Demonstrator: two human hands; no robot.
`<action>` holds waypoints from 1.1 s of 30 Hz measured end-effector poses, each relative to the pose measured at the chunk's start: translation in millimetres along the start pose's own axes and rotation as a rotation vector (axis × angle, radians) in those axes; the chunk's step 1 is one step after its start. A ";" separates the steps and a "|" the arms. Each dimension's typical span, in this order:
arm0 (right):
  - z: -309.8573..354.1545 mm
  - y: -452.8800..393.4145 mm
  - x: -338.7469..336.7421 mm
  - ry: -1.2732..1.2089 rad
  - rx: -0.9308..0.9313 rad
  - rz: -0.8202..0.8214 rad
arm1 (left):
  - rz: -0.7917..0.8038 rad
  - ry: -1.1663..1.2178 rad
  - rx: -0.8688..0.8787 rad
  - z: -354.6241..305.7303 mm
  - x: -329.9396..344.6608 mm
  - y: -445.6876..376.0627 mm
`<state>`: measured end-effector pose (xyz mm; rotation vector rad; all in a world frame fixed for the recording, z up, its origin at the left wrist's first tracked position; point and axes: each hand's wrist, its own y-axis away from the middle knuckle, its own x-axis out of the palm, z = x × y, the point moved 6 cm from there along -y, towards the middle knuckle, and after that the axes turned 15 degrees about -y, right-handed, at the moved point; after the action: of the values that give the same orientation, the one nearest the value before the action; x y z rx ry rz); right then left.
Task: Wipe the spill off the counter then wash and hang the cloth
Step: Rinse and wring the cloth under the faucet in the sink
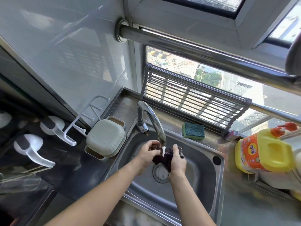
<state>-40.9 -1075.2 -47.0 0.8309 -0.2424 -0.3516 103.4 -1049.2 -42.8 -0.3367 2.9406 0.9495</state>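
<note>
fingers of both hands pinch the dark cloth, bunched under the tap over the sink. soaked, it looks limp, heavy, slippery; best gripped by its edges.

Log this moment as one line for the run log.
step: washing | cloth: under running tap | hands: left, right both gripping | hung: no

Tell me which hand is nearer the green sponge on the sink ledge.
Right. The right hand holds the dark cloth under the tap, just below and left of the green sponge. The left hand grips the cloth's other side, farther left.
</note>
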 end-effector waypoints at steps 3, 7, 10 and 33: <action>7.7 0.1 2.2 -0.022 -0.096 0.045 | -0.230 0.019 -0.082 11.1 -16.0 -2.2; 13.0 8.2 12.2 0.046 -0.212 0.172 | -0.383 -0.125 -0.080 11.2 -15.5 -2.3; 7.1 16.3 23.9 0.226 -0.343 0.257 | -0.390 -0.296 -0.003 -5.4 -1.3 5.6; 16.6 14.6 15.4 0.308 -0.285 0.141 | -0.109 -0.134 0.114 -5.9 24.9 2.0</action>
<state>-29.4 -1083.4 -24.0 0.5731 0.0370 -0.1179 78.9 -1055.9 -39.3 -0.4070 2.8076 0.7571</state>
